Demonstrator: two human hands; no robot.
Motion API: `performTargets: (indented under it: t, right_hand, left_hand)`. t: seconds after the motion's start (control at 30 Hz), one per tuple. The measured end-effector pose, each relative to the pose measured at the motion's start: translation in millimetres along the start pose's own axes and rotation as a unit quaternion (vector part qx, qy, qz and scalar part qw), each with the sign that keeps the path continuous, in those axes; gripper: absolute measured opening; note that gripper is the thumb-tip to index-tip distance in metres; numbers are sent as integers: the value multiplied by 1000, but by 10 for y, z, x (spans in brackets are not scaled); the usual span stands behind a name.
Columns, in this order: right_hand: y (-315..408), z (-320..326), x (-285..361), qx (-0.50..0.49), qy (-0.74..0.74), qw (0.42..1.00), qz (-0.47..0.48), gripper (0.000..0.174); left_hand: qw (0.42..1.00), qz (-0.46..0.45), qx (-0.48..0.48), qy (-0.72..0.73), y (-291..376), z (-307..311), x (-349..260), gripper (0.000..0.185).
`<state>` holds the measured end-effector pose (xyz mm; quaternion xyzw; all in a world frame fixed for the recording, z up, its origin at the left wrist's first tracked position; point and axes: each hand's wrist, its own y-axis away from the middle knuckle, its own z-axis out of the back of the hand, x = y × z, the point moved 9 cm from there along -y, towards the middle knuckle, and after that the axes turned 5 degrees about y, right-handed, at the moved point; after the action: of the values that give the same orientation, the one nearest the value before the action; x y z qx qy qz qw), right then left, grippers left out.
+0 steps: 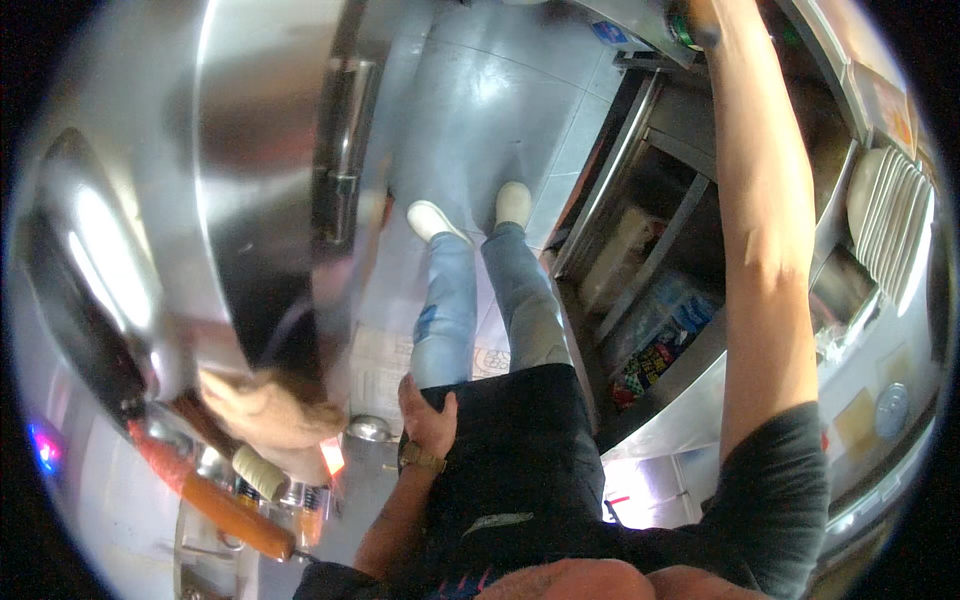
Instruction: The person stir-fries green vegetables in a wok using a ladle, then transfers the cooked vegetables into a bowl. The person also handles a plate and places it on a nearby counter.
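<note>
My left hand (431, 418), with a watch (421, 456) at its wrist, lies against my left thigh by the hem of a black apron (510, 442). Its thumb and fingers are spread, and nothing shows in its grasp. My right arm (765, 217) stretches far forward over the counter on the right. The right hand (703, 13) is cut by the top edge and blurred, beside a green-rimmed container (681, 31); whether it holds this cannot be made out.
At left, a dark wok (75, 277) with an orange handle (236, 517) and a tan cloth (262, 412) sit by a steel counter (255, 150). Stacked white plates (889, 217) stand at right, above open shelving (675, 161) with packets (645, 367). Grey floor tiles (487, 97) run ahead.
</note>
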<state>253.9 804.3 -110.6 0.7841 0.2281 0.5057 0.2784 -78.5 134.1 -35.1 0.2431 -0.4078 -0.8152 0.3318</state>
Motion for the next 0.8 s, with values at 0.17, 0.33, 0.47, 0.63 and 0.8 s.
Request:
performTargets:
  t: [0.17,0.33,0.47,0.63,0.8]
  right_hand:
    - [446,-77,-16,15,-10,1000,-4,20]
    - [797,-125,-186,43,-19,999,-16,19]
    - [1161,-107,-375,83,-31,995,-42,23]
    - [1994,-15,-664,25,-79,991,-108,29]
    - [3153,41,-622,34,-5,993,-109,31]
  left_hand:
    - [911,-187,-73,361,-201,631,-1386,77]
    - [786,-274,-168,528,-514,1515,-2457,74]
    - [745,-225,-205,593,-804,1743,-2615,68]
    - [734,-209,-233,603,-1027,1782,-2854,66]
    - [810,-295,-216,458,-926,1676,-3012,81]
